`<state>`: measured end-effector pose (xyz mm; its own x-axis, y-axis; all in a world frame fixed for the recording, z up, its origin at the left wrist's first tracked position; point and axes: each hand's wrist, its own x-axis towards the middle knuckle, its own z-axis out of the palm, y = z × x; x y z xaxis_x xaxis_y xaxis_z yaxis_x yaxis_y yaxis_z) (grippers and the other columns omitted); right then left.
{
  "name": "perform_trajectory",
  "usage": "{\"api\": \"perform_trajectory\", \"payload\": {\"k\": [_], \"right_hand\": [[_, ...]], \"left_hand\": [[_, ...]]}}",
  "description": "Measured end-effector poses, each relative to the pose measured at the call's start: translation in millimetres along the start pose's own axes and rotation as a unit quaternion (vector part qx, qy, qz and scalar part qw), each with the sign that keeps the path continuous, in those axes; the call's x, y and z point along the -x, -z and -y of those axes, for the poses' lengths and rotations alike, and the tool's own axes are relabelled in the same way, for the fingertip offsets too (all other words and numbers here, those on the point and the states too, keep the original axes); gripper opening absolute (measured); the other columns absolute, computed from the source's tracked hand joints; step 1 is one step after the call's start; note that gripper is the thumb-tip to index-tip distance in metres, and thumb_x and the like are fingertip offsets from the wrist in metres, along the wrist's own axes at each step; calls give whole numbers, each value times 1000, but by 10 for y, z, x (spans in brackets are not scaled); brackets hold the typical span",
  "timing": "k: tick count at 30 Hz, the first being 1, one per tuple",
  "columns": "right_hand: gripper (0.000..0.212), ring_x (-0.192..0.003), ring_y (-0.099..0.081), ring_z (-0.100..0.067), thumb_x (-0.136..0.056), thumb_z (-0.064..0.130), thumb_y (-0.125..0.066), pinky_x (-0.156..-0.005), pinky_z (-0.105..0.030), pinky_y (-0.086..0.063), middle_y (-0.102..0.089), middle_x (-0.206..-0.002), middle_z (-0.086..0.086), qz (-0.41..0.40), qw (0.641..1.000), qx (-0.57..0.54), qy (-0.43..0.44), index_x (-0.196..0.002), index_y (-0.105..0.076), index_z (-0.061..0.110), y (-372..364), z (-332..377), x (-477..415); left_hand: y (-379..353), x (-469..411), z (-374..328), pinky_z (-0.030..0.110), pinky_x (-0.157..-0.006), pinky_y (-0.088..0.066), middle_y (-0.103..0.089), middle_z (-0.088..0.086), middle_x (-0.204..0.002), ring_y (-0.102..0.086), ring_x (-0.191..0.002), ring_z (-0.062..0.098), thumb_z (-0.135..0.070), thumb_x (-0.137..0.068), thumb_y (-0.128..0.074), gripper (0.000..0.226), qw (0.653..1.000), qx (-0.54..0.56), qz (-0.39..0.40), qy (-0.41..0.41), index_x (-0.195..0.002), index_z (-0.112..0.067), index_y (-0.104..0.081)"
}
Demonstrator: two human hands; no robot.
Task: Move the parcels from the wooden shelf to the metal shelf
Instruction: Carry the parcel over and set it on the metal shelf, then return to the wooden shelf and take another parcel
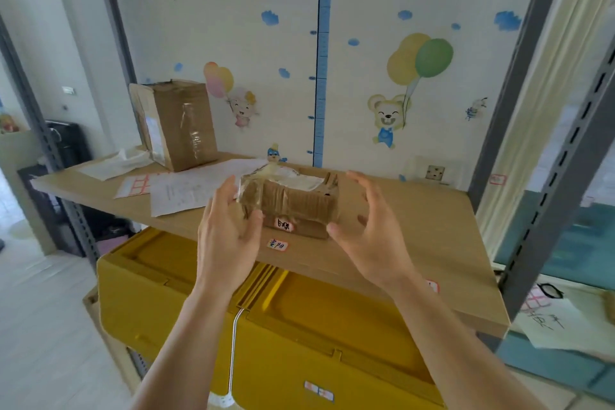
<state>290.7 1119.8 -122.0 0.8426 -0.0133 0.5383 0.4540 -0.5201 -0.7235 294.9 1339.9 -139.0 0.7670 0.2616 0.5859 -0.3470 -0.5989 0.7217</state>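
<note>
A small taped cardboard parcel (299, 200) with a white label on its front rests near the front edge of a shelf board (416, 226) held by grey metal uprights. My left hand (229, 226) is at the parcel's left end, fingers spread, thumb touching its front corner. My right hand (369, 230) is at the right end, fingers spread, with a small gap to the box. Neither hand grips it. A taller brown parcel (179, 123) stands upright at the back left of the same board.
Loose papers (186, 190) lie on the board left of the small parcel. A yellow plastic bin (299, 336) sits under the board. Grey slotted uprights (565, 156) frame the right side. The wall behind has cartoon stickers and a socket (435, 172).
</note>
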Motion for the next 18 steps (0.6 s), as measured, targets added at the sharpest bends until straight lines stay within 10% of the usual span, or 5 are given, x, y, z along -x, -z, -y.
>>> {"api": "perform_trajectory", "payload": {"k": [4, 9, 18], "right_hand": [[69, -144, -43, 0, -88, 29, -77, -109, -31, -49, -47, -152, 27, -42, 993, -106, 38, -143, -43, 53, 565, 89, 576], [54, -136, -56, -18, -88, 27, -76, -98, -33, -57, -58, -144, 6, -131, 983, -100, 78, -137, -54, 32, 1650, 46, 1279], [62, -139, -55, -17, -85, 11, -75, -104, -40, -54, -60, -146, 2, -277, 960, 38, 26, -140, -53, 29, 4339, -358, 2855]], "left_hand": [[-84, 465, -565, 33, -98, -55, -67, -8, -136, -63, -125, 5, -23, -98, -62, 42, 978, 153, 21, -137, -139, -17, -61], [-671, 1054, -1587, 43, -98, -55, -66, -13, -135, -66, -123, 9, -20, -100, -59, 38, 918, 278, 140, -244, -138, -26, -59], [-2181, 2821, -3598, 48, -102, -53, -64, -6, -144, -59, -135, 16, -23, -101, -57, 41, 823, 413, 279, -272, -142, -23, -56]]}}
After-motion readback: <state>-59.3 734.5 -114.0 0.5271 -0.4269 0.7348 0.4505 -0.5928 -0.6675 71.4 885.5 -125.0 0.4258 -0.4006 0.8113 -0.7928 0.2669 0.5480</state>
